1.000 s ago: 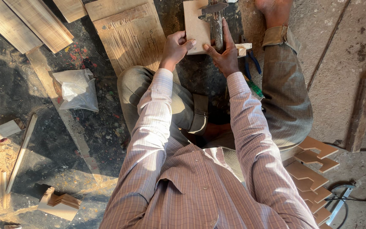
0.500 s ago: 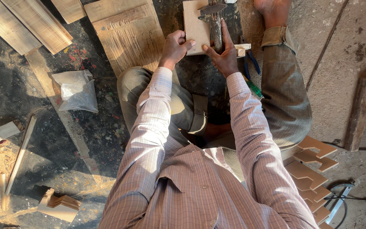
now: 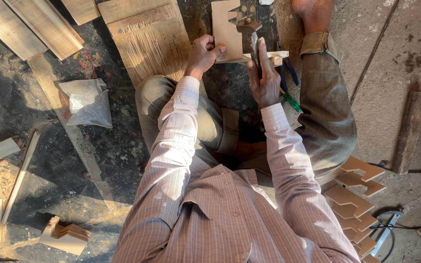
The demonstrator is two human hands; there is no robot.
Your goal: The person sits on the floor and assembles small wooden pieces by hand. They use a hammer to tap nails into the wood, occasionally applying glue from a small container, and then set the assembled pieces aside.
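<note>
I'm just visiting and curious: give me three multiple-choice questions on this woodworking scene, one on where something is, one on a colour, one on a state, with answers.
1. Where does the stack of notched wooden cut-outs lie?
A. By the person's right side, on the floor
B. On the person's lap
C. Inside the plastic bag

2. What colour is the plastic bag on the floor?
A. Bright red
B. Whitish, translucent
C. Black

3. How is the notched wooden piece in front of the person?
A. Lying untouched on the floor
B. Held at its lower edge by the left hand
C. Broken in two

Answers:
1 A: the stack sits low at the right of the view, beside the right sleeve.
2 B: the bag looks pale and see-through.
3 B: the left hand's fingers pinch it, while the right hand holds a tool against it.
</note>
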